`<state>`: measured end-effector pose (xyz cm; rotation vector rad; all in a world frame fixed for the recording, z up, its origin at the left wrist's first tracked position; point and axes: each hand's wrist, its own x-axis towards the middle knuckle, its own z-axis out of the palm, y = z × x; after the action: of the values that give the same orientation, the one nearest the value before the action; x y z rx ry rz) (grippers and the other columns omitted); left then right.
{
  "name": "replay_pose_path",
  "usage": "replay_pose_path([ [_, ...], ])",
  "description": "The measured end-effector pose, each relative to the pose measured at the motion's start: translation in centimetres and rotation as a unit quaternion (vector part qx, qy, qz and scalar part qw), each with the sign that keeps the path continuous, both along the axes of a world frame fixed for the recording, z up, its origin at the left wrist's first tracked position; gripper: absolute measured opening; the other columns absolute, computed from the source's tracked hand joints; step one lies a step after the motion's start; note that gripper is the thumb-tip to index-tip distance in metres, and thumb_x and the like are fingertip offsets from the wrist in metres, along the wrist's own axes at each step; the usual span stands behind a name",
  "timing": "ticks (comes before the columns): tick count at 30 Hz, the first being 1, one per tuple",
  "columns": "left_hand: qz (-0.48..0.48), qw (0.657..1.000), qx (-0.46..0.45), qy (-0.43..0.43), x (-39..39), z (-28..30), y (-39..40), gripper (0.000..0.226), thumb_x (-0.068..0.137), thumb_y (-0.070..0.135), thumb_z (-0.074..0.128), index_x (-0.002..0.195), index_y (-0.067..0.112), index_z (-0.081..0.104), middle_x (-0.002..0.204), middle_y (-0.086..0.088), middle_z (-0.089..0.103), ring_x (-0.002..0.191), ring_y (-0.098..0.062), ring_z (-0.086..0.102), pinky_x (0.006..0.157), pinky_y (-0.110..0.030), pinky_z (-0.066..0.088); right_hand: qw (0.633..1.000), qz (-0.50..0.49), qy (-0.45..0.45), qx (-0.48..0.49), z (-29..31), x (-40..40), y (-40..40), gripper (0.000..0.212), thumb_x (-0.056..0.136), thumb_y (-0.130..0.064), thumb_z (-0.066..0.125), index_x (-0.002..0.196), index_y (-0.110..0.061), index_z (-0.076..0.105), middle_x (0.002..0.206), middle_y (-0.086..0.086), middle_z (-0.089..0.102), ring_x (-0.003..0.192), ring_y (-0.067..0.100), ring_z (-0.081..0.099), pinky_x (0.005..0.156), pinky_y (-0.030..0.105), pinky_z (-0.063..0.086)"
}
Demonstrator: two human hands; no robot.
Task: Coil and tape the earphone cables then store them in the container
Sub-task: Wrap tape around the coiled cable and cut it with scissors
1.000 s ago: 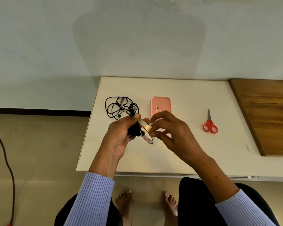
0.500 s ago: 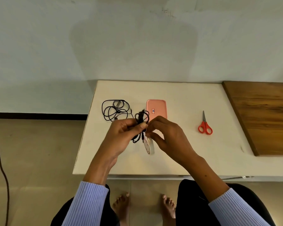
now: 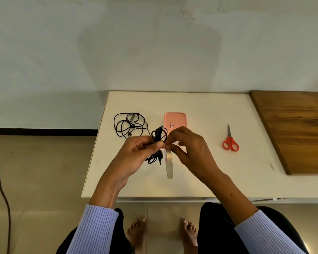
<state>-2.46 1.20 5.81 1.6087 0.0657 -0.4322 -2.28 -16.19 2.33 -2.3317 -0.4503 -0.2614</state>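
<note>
Loose earphone cable [image 3: 129, 125] lies tangled on the white table [image 3: 200, 105], up and left of the grip, well apart from it. Left hand [image 3: 136, 154] held above the table, thumb and fingers curled, pinching the coiled earphone bundle [image 3: 159, 143] at its middle; loops stick out above the pinch, the plug end hangs below it. Tape roll [image 3: 168, 163] hangs on edge just right of the bundle, below the meeting fingertips. Right hand [image 3: 189, 149] meets the left at the bundle, fingertips pinched together at the pinch point, apparently on the tape end; the exact contact is too small to tell. Pink container [image 3: 175, 121] lies flat just beyond the grip, partly behind the right hand. Red scissors [image 3: 230, 141] lie well right of the grip. Wooden board [image 3: 297, 129] at far right.
</note>
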Motion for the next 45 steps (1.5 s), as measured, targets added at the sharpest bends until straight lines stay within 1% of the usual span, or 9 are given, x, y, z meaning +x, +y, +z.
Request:
replay_pose_path([
  [7, -0.03, 0.999, 0.008, 0.025, -0.1, -0.3, -0.4, 0.014, 0.087, 0.019, 0.063, 0.094, 0.014, 0.074, 0.09, -0.003, 0.075, 0.081, 0.001, 0.066, 0.071, -0.003, 0.043, 0.999, -0.023, -0.009, 0.032, 0.2, 0.1, 0.0, 0.005, 0.083, -0.012, 0.061, 0.087, -0.013, 0.064, 0.086, -0.001, 0.068, 0.075, 0.02, 0.066, 0.063, 0.043, 0.055],
  [11, -0.012, 0.999, -0.024, 0.031, -0.2, -0.2, -1.0, 0.017, 0.089, 0.02, 0.06, 0.094, 0.013, 0.074, 0.093, 0.002, 0.075, 0.096, 0.0, 0.066, 0.085, -0.016, 0.037, 0.988, -0.039, 0.07, 0.129, 1.2, 0.5, -0.1, 0.014, 0.078, -0.005, 0.071, 0.083, -0.017, 0.069, 0.077, -0.009, 0.067, 0.071, 0.007, 0.066, 0.063, 0.027, 0.055],
  [15, 0.02, 0.999, -0.036, 0.032, 0.0, -0.3, -0.8, 0.017, 0.089, 0.023, 0.06, 0.083, 0.019, 0.076, 0.091, 0.0, 0.076, 0.099, -0.008, 0.066, 0.101, -0.029, 0.036, 0.982, -0.02, 0.125, 0.142, 1.7, 1.2, -0.5, 0.01, 0.08, -0.007, 0.07, 0.081, -0.017, 0.072, 0.075, -0.015, 0.067, 0.072, -0.002, 0.065, 0.067, 0.011, 0.049],
  [24, 0.001, 0.999, 0.033, -0.025, 0.4, -0.3, -0.4, 0.016, 0.091, 0.021, 0.059, 0.081, 0.023, 0.072, 0.075, 0.014, 0.073, 0.079, 0.011, 0.063, 0.064, 0.005, 0.037, 0.982, -0.004, 0.163, 0.096, 0.8, 1.4, -1.0, 0.005, 0.083, -0.019, 0.069, 0.087, -0.019, 0.072, 0.083, -0.015, 0.07, 0.083, -0.001, 0.065, 0.075, 0.012, 0.05],
  [28, -0.019, 0.999, 0.028, -0.018, 0.5, -0.5, -0.5, 0.017, 0.092, 0.02, 0.058, 0.095, 0.015, 0.074, 0.093, 0.006, 0.075, 0.095, 0.003, 0.065, 0.071, 0.002, 0.039, 0.986, -0.029, 0.146, 0.081, 0.6, 1.5, -0.9, 0.004, 0.082, -0.018, 0.071, 0.084, -0.02, 0.073, 0.079, -0.017, 0.069, 0.08, -0.003, 0.063, 0.072, 0.014, 0.05],
  [32, -0.022, 1.0, 0.004, -0.002, 0.4, -0.6, -0.5, 0.02, 0.093, 0.022, 0.056, 0.1, 0.014, 0.073, 0.099, 0.006, 0.074, 0.105, 0.002, 0.062, 0.084, -0.014, 0.036, 0.986, -0.048, 0.134, 0.082, 0.6, 1.5, -0.7, 0.006, 0.081, -0.018, 0.07, 0.081, -0.024, 0.072, 0.075, -0.023, 0.065, 0.077, -0.003, 0.063, 0.07, 0.017, 0.051],
  [37, 0.007, 0.998, -0.057, 0.018, 0.4, -0.4, -0.4, 0.021, 0.093, 0.021, 0.054, 0.097, 0.011, 0.073, 0.1, -0.006, 0.074, 0.107, -0.012, 0.065, 0.108, -0.034, 0.032, 0.958, -0.098, 0.15, 0.223, 1.6, 1.4, -0.7, 0.025, 0.07, -0.016, 0.08, 0.09, -0.012, 0.065, 0.073, -0.007, 0.071, 0.059, 0.008, 0.066, 0.058, 0.017, 0.052],
  [41, 0.047, 0.993, -0.094, 0.044, 0.6, -0.2, -0.4, 0.022, 0.093, 0.017, 0.054, 0.096, 0.003, 0.07, 0.097, -0.012, 0.074, 0.102, -0.017, 0.068, 0.098, -0.031, 0.042, 0.939, -0.053, 0.206, 0.27, 1.9, 1.2, -0.6, 0.008, 0.081, -0.009, 0.07, 0.088, -0.005, 0.072, 0.075, 0.01, 0.072, 0.063, 0.013, 0.068, 0.055, 0.021, 0.052],
  [45, 0.095, 0.985, -0.126, 0.071, 0.9, -0.1, -0.1, 0.017, 0.092, 0.013, 0.055, 0.094, 0.001, 0.068, 0.094, -0.015, 0.074, 0.096, -0.022, 0.07, 0.086, -0.026, 0.047, 0.953, -0.018, 0.204, 0.222, 1.6, 1.0, -1.3, 0.029, 0.087, 0.003, 0.058, 0.105, -0.016, 0.071, 0.097, -0.001, 0.073, 0.082, 0.01, 0.069, 0.069, 0.023, 0.056],
])
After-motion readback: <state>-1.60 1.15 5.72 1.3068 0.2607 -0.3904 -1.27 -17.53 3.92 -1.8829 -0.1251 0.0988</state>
